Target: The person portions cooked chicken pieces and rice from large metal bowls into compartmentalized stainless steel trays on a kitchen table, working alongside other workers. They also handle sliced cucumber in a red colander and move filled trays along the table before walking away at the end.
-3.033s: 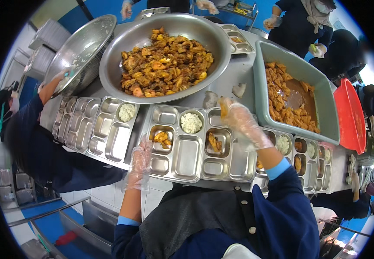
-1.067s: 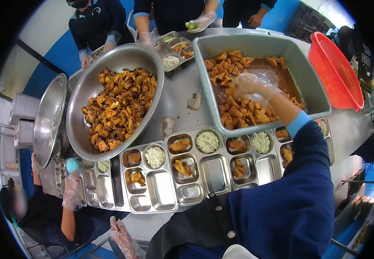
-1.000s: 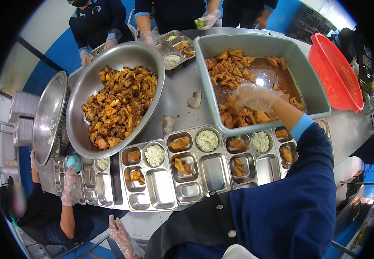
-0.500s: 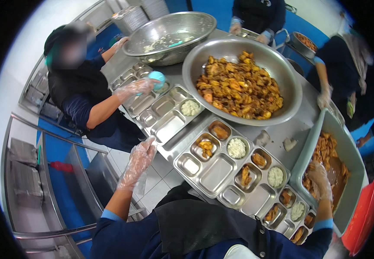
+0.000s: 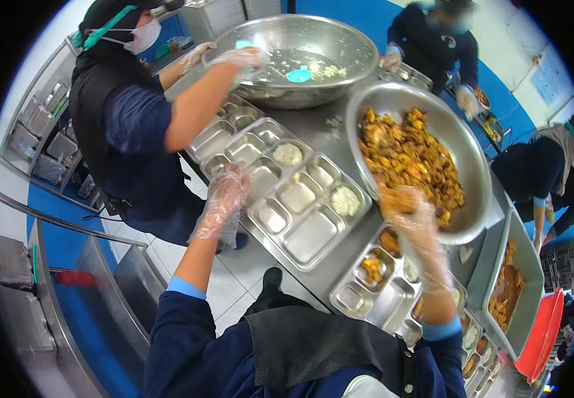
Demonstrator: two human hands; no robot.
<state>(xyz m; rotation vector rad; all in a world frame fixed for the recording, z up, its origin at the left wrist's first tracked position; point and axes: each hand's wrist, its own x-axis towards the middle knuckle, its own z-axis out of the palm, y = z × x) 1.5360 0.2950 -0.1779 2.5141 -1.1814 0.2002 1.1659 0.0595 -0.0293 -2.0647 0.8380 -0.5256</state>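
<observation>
Food piece [image 5: 398,199], orange-brown, right of centre in the frame: we record it in the grip of the gloved right hand [image 5: 417,229], fingers curled closely around it. That hand overlaps the lower left rim of a wide steel bowl [image 5: 470,152] heaped with browned chicken pieces [image 5: 419,162]; whether it touches the rim we cannot tell.

Left hand [image 5: 224,199], also gloved, left of centre — we see the fingers loosely spread and slightly bent, nothing visible in them. Fingertips overlap the edge of a compartment tray [image 5: 254,147] with rice [image 5: 287,154]; contact uncertain.

Centre: we note a steel tray [image 5: 313,232], a rice mound [image 5: 346,200] in its round compartment. Lower right of it, apart, a filled tray [image 5: 391,302] with a chicken portion [image 5: 371,268] and a brown piece [image 5: 389,242] in separate compartments, partly behind the right forearm.

Upper centre: perforated steel colander [image 5: 350,46], rice grains and a turquoise scoop [image 5: 299,75] inside; a co-worker's gloved hand [image 5: 244,58] is over its left side. Far right — we log a grey-green tub [image 5: 532,265] of brown pieces beside a red basin [image 5: 542,338].
</observation>
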